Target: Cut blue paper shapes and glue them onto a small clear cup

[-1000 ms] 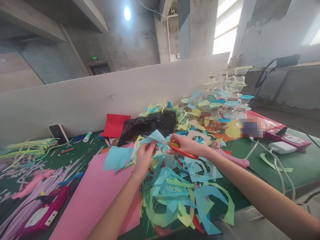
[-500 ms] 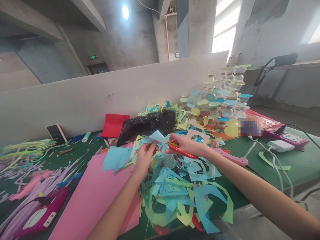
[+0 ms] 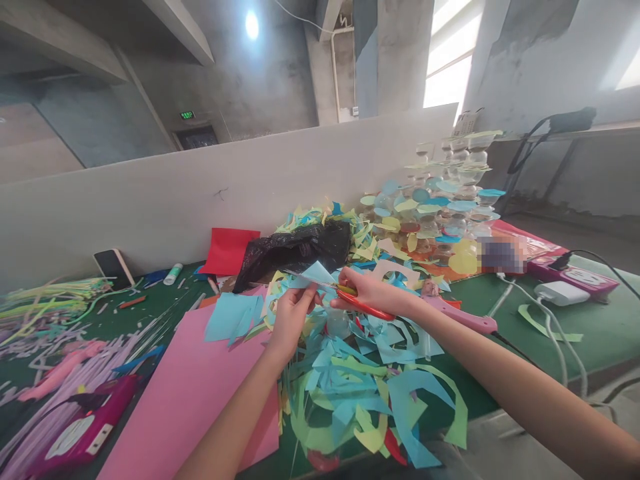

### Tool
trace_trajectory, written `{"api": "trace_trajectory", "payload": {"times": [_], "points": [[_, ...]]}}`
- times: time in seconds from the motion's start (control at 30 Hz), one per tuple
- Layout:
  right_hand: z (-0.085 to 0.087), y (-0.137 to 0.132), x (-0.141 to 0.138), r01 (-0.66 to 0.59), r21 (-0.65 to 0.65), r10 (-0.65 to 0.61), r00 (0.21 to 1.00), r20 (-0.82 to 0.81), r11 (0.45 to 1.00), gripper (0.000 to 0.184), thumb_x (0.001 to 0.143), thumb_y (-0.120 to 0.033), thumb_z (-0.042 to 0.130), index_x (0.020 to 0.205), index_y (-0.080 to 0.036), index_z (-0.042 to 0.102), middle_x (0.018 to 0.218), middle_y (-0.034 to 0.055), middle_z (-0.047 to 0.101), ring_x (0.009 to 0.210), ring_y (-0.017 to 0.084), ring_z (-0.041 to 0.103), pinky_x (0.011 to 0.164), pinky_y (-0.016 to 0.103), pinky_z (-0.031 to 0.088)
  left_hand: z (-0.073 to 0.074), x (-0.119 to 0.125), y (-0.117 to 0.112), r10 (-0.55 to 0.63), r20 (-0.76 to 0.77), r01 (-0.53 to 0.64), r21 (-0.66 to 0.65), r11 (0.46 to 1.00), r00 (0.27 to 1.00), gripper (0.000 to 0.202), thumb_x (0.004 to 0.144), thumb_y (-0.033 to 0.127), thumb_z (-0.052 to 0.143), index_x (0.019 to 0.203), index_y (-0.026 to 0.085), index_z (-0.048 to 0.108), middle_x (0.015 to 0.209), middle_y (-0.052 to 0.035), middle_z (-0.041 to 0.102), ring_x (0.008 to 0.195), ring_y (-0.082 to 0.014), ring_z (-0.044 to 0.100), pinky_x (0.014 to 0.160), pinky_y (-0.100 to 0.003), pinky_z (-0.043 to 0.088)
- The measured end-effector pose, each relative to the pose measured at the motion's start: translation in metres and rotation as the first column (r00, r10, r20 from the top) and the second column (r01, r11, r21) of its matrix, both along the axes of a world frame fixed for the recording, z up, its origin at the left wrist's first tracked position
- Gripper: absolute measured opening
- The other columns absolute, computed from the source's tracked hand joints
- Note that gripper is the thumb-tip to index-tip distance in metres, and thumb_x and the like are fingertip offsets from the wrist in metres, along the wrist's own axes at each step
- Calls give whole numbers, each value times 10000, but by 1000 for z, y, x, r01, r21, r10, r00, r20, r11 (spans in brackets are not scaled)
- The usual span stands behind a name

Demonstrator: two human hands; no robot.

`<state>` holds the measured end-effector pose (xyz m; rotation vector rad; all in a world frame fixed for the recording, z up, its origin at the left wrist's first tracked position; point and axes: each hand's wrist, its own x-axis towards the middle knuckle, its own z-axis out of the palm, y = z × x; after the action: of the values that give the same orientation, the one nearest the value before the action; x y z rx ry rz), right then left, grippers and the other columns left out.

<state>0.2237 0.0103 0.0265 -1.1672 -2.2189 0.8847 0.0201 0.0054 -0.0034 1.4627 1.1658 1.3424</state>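
My left hand [image 3: 290, 318] pinches a light blue piece of paper [image 3: 315, 273] and holds it up over the green table [image 3: 590, 333]. My right hand [image 3: 373, 293] grips red-handled scissors [image 3: 363, 303], whose blades reach into that blue paper. Below both hands lies a heap of blue, green and yellow paper scraps [image 3: 370, 387]. A large pink sheet [image 3: 190, 400] lies under my left forearm.
A black plastic bag [image 3: 295, 250] and a red sheet [image 3: 230, 250] lie behind the hands. Stacked clear cups with paper discs [image 3: 445, 200] stand at the back right. A phone [image 3: 116, 267] leans on the white partition. A charger and cables [image 3: 560, 293] lie at right; strips [image 3: 55, 293] at left.
Almost nothing has changed: the hands, the scissors and the blue paper stay in about the same place, with only a slight shift of the view.
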Motion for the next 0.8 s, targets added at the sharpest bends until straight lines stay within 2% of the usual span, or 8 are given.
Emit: {"api": "trace_trajectory", "payload": {"times": [0.33,0.53,0.8], "points": [[-5,1,2,-44,-22,44,999,22,999,492,797,-638,585,962,-243,340,767,-39,531,605,131,459,561,255,371,-1,3,1,-19,-45,18,-15,1000,999,447,780,559,608,594,154,583,571,20,493,550,-90,372,544,-234,282],[-2,-1,-1,-26,16,26,1000,1,1000,480,800,-651,567,942,-240,364,764,-38,537,627,137,457,571,255,356,-4,3,1,-13,-42,12,-16,1000,999,445,785,559,606,602,154,576,566,27,478,549,-86,363,543,-227,276],[2,-2,1,-2,-1,2,999,38,1000,485,786,-661,563,938,-238,382,715,-41,547,581,133,432,544,258,337,-5,3,1,-10,-26,10,-27,1000,1000,435,787,549,611,604,156,573,572,25,485,558,-93,384,554,-231,293]]}}
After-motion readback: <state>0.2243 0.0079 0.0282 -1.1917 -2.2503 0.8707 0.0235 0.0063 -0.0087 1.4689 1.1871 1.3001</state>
